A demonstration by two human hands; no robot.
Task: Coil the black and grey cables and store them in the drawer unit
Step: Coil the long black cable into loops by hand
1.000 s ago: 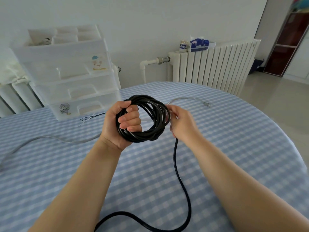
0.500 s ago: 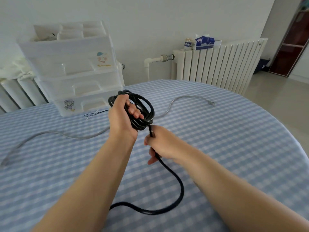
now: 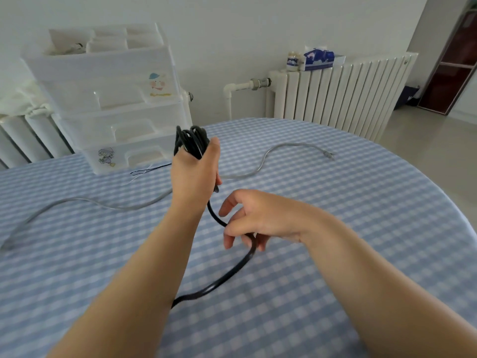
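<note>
table [image 3: 361, 228] wore blue-and-white checked cloth | white radiator [image 3: 343, 91] stood against far wall behind it | blue tissue box [image 3: 318, 59] and small jar [image 3: 292, 61] sat side by side on radiator top | white pipe [image 3: 241, 87] ran left from radiator | dark red cabinet [image 3: 454, 65] stood at right edge

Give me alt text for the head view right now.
The left hand grips a coiled black cable above the checked table while the right hand guides its loose tail. A grey cable lies uncoiled before the drawer unit.
</note>
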